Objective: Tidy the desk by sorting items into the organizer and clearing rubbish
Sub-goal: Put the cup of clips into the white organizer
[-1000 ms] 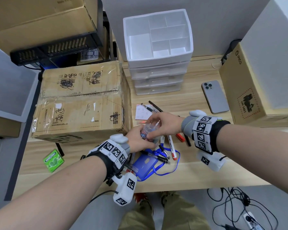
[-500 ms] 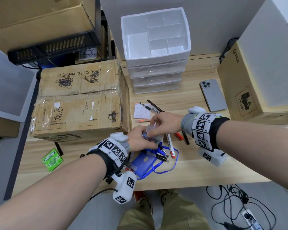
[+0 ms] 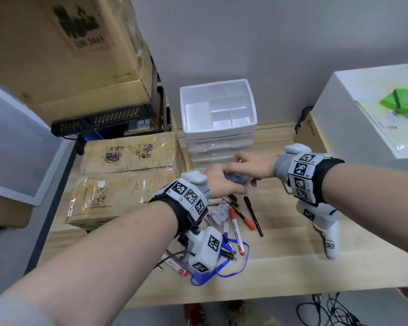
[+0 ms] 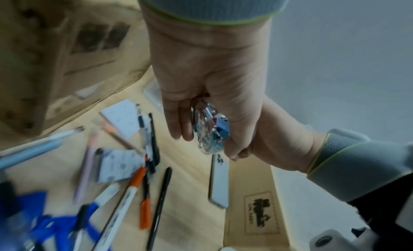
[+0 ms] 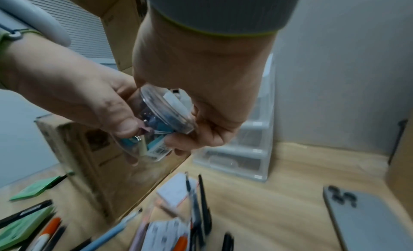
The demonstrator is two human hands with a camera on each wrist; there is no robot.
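Note:
A small clear plastic tub of coloured clips (image 3: 236, 179) is held in the air by both hands, just in front of the white drawer organizer (image 3: 219, 147). My left hand (image 3: 231, 188) grips its body from below and left. My right hand (image 3: 245, 171) curls round its lid end from the right. The right wrist view shows the tub (image 5: 161, 120) tilted, with a clear round lid and a barcode label. In the left wrist view the tub (image 4: 210, 132) sits between both palms. The organizer's top tray (image 3: 253, 109) has several bare compartments.
Pens and markers (image 3: 236, 234), a sticky-note pad (image 3: 218, 214) and a blue lanyard (image 3: 231, 267) lie on the wooden desk below the hands. A phone (image 5: 366, 219) lies to the right. Taped cardboard boxes (image 3: 127, 177) stand on the left, a white box (image 3: 375, 109) on the right.
Both hands have lifted the clip tub off the pile of pens and carried it up toward the organizer. The head view has tilted upward.

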